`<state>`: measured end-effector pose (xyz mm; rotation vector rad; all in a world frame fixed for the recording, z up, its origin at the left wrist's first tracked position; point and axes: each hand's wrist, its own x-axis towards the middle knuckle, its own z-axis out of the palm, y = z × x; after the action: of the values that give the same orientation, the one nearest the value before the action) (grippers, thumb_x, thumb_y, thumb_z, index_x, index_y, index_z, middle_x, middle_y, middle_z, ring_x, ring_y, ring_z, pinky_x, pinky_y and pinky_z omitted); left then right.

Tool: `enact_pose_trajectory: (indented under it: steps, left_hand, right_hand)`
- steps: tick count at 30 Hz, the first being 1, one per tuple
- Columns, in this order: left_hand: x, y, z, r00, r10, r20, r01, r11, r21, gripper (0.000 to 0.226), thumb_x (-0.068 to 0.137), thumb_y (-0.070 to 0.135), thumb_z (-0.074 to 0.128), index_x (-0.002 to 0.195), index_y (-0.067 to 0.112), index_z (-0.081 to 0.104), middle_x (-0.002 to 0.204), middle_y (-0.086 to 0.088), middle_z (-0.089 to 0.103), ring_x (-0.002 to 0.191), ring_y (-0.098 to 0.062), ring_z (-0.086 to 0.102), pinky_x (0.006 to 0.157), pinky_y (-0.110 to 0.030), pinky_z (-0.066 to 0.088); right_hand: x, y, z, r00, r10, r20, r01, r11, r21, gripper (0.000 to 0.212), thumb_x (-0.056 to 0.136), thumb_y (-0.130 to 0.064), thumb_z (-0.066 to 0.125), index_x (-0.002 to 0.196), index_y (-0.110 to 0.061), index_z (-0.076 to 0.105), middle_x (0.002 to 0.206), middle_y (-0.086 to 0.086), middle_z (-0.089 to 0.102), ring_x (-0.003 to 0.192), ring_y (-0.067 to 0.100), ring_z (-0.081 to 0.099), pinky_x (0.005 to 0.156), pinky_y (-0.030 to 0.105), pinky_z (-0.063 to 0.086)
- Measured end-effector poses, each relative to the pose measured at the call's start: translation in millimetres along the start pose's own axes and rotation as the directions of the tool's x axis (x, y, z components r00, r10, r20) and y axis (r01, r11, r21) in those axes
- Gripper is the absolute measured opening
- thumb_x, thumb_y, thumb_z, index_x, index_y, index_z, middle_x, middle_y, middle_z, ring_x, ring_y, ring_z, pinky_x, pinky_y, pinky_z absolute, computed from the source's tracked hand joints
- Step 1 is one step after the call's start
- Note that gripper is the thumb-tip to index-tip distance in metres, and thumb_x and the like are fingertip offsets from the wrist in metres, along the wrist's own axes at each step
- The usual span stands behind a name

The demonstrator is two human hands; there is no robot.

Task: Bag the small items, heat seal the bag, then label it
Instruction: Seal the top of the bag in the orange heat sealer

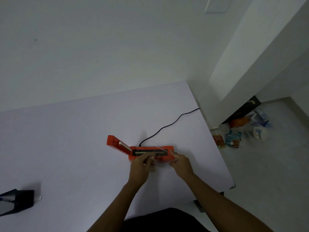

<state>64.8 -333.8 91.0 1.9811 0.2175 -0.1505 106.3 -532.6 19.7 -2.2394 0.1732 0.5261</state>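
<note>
We've got both hands at the orange heat sealer (150, 152), which sits w/ its lid open toward the right edge of the surface (66, 139): left hand (142, 164) pinches what looks like a thin clear bag (164, 150) over the sealing strip, right hand (181, 163) is curled, pinching its other end by the sealer's right end, tho the film is too faint to be sure. Biggest risk, we reckon: the bag mouth lies skewed or wrinkled on the strip, so the seal leaks, or fingers get nipped if the lid drops. The cord (167, 126) runs off the right edge and a tug could shift the sealer.
</note>
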Motion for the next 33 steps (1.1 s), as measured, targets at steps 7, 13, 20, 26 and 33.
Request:
enact_pose_trajectory:
  steps: [7, 13, 20, 26, 33]
  left_hand:
    - [-13.1, 3.0, -18.7, 0.995, -0.098, -0.022, 0.093, 0.983, -0.157, 0.015, 0.097, 0.006, 0.053, 0.100, 0.002, 0.067, 0.085, -0.011, 0.072, 0.067, -0.020, 0.073, 0.058, -0.019, 0.058]
    - [-29.8, -11.1, -51.2, 0.978, -0.187, -0.097, 0.172, 0.975, -0.142, 0.017, 0.096, 0.006, 0.054, 0.095, 0.008, 0.071, 0.084, 0.000, 0.075, 0.075, -0.007, 0.072, 0.066, -0.014, 0.054]
    - [-62.4, -36.1, -109.6, 0.931, -0.322, -0.171, 0.266, 0.920, -0.288, 0.015, 0.096, 0.002, 0.054, 0.099, -0.003, 0.068, 0.082, -0.019, 0.071, 0.061, -0.011, 0.070, 0.049, -0.015, 0.052]
    - [-90.6, -83.0, -172.7, 0.898, -0.367, -0.244, 0.286, 0.906, -0.312, 0.014, 0.095, 0.005, 0.056, 0.094, 0.003, 0.070, 0.075, -0.010, 0.074, 0.067, -0.018, 0.073, 0.055, -0.015, 0.053]
    - [-111.0, -144.3, -252.4, 0.927, -0.317, -0.198, 0.272, 0.936, -0.223, 0.014, 0.097, 0.011, 0.055, 0.090, 0.012, 0.068, 0.080, -0.006, 0.074, 0.070, -0.018, 0.073, 0.059, -0.017, 0.054]
  right_hand:
    - [-17.2, -18.0, -0.8, 0.995, 0.089, -0.051, -0.058, 0.899, 0.434, 0.016, 0.094, -0.020, 0.062, 0.102, -0.025, 0.075, 0.084, -0.003, 0.068, 0.073, 0.010, 0.059, 0.063, 0.015, 0.044]
    - [-39.9, -54.9, 10.2, 0.989, 0.097, 0.114, -0.149, 0.719, 0.678, 0.051, 0.101, -0.041, 0.040, 0.089, -0.007, 0.076, 0.071, 0.008, 0.067, 0.056, 0.010, 0.052, 0.049, 0.023, 0.036]
    - [-56.9, -107.2, 61.2, 0.974, -0.158, 0.161, 0.050, 0.848, 0.527, 0.011, 0.089, -0.016, 0.068, 0.080, -0.013, 0.074, 0.066, -0.007, 0.067, 0.061, 0.000, 0.057, 0.059, 0.015, 0.046]
    - [-69.7, -155.9, 122.6, 0.951, -0.180, 0.251, 0.033, 0.868, 0.496, 0.011, 0.089, -0.013, 0.068, 0.087, -0.014, 0.078, 0.072, 0.000, 0.072, 0.061, 0.006, 0.057, 0.060, 0.018, 0.047]
    - [-93.1, -206.4, 202.5, 0.968, -0.114, 0.223, -0.005, 0.881, 0.472, 0.013, 0.089, -0.014, 0.067, 0.083, -0.015, 0.079, 0.074, 0.012, 0.072, 0.056, 0.013, 0.053, 0.056, 0.020, 0.044]
